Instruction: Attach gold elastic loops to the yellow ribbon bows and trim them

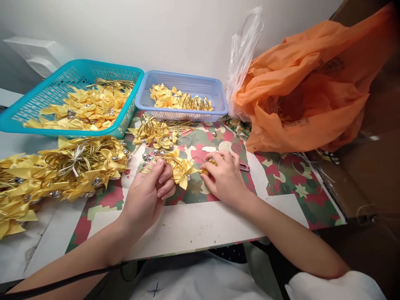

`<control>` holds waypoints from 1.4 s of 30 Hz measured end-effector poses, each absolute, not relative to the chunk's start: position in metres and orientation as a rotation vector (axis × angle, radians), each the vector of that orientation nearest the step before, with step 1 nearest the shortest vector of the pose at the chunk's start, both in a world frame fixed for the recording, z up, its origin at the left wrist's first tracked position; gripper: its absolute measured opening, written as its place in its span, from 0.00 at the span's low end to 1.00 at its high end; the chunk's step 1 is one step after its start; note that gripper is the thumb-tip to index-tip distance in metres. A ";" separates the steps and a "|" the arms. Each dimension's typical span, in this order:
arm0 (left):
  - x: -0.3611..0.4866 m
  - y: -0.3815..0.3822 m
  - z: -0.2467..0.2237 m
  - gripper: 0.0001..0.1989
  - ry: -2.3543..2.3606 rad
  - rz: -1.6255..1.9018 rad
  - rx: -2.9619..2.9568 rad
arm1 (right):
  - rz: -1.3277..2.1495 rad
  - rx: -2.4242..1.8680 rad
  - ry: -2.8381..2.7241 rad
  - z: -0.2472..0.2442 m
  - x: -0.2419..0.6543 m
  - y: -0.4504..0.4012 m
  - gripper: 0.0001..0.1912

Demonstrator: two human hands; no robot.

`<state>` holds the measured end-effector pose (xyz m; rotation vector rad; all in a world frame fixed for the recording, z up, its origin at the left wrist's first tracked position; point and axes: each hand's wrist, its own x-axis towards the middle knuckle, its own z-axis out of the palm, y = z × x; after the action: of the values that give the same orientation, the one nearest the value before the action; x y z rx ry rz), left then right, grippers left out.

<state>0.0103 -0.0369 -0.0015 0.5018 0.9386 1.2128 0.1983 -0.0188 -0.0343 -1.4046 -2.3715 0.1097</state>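
My left hand [151, 187] is closed around a bunch of gold cords with yellow ribbon flowers [179, 168] and small silver bells, held over the middle of the table. To its right, my right hand [223, 175] has its fingers curled down on a small yellow piece [206, 167], most of it hidden under the fingertips. A pinkish-red tool handle [244, 167] shows just beyond the right hand. Behind my left hand lies a loose pile of yellow flowers with gold cords [154, 132].
A teal basket [129, 104] and a blue basket [184, 112] hold yellow flowers at the back. Tied bundles of flowers [78, 166] cover the left side. An orange bag [290, 129] and a clear plastic bag [239, 71] stand at the back right.
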 end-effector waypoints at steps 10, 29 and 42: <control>0.012 -0.035 -0.007 0.16 0.998 1.198 0.408 | 0.965 -1.109 -1.424 -0.016 0.215 -0.021 0.03; 0.012 -0.035 -0.008 0.21 0.994 1.116 0.411 | 0.911 -0.637 -1.616 -0.017 0.211 -0.024 0.10; 0.014 -0.044 -0.002 0.18 0.895 0.944 0.443 | 0.158 -0.629 -1.956 -0.022 0.214 -0.023 0.12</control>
<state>0.0140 -0.0437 -0.0025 0.4430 0.8955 0.9438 0.2135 -0.0232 -0.0224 -0.6295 -1.9556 0.1577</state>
